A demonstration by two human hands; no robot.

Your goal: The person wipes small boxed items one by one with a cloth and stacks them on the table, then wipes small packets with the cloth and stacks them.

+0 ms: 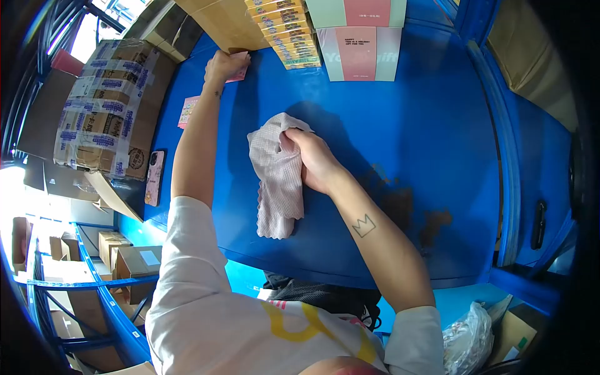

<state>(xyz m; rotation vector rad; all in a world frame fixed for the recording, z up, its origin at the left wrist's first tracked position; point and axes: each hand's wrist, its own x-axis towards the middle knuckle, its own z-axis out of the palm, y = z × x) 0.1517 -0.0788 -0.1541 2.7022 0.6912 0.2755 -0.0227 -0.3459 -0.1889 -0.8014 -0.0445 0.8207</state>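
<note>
A pale pinkish-grey cloth (277,181) hangs bunched in my right hand (315,161), its thumb pressed over the top and its lower end lying on the blue table (437,137). My left arm reaches to the far left of the table, where my left hand (222,67) has its fingers closed on a pink card packet (239,70) beside a brown cardboard box (228,25). Nearer to me, another pink packet (188,111) lies partly behind my left forearm.
Stacked yellow boxes (287,34) and pink-and-green gift boxes (365,53) stand at the back. A taped carton (106,106) and a phone (154,178) are at the left. Brown stains (397,206) mark the table right of my right hand.
</note>
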